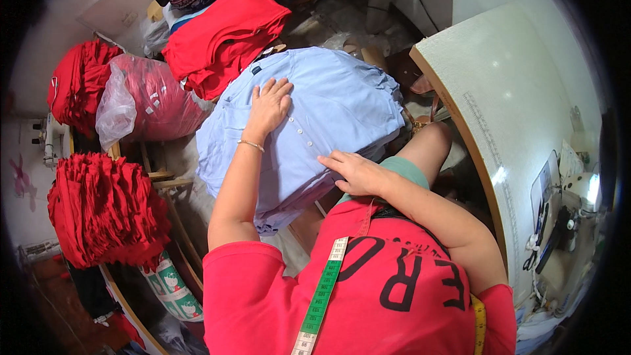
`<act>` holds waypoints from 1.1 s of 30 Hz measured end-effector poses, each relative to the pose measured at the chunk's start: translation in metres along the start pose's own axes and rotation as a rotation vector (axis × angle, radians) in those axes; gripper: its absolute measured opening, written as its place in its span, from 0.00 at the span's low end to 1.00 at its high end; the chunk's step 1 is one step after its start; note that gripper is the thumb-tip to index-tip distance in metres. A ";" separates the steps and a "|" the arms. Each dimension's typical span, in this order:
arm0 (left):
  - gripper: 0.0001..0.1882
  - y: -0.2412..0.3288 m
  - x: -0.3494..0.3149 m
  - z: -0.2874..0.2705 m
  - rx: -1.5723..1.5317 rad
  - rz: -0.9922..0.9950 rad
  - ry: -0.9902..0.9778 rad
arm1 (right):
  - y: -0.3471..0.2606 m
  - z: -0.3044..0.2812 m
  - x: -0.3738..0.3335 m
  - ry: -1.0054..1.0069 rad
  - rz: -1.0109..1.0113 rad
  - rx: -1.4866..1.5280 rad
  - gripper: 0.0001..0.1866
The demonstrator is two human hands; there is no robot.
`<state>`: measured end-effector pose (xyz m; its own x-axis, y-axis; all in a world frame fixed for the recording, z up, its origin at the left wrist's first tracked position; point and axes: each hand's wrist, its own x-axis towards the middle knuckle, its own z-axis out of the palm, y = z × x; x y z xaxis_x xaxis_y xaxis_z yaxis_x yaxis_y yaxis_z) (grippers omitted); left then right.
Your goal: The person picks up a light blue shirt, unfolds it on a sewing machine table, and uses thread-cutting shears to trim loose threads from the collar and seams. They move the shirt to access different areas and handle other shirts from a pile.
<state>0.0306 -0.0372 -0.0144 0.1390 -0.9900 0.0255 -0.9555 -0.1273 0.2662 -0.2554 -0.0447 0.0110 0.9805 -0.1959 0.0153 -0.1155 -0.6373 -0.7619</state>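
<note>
The left hand lies flat, fingers spread, on a stack of light blue shirts, while the right hand rests fingertips at the near edge, beside a row of pale buttons. Beyond the stack sits a red pile; to the left are a filled plastic bag and a red bundle. A white table stands at right; a tape measure hangs down the person's front.
</note>
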 end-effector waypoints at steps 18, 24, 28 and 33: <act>0.23 -0.021 -0.037 0.010 -0.177 -0.176 0.242 | 0.000 0.002 -0.009 -0.029 -0.006 -0.100 0.33; 0.23 0.065 -0.054 -0.023 -0.034 0.110 0.283 | 0.005 -0.008 -0.027 -0.095 0.051 -0.179 0.28; 0.25 0.130 -0.127 -0.002 0.042 0.323 -0.101 | 0.002 -0.021 -0.038 -0.262 0.162 -0.269 0.22; 0.06 0.158 -0.146 -0.006 -0.317 0.654 -0.238 | 0.012 -0.042 -0.082 -0.211 0.309 -0.130 0.20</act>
<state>-0.1391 0.0878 0.0297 -0.5231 -0.8490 0.0745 -0.6985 0.4772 0.5333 -0.3442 -0.0674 0.0280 0.9057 -0.2446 -0.3461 -0.4166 -0.6642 -0.6207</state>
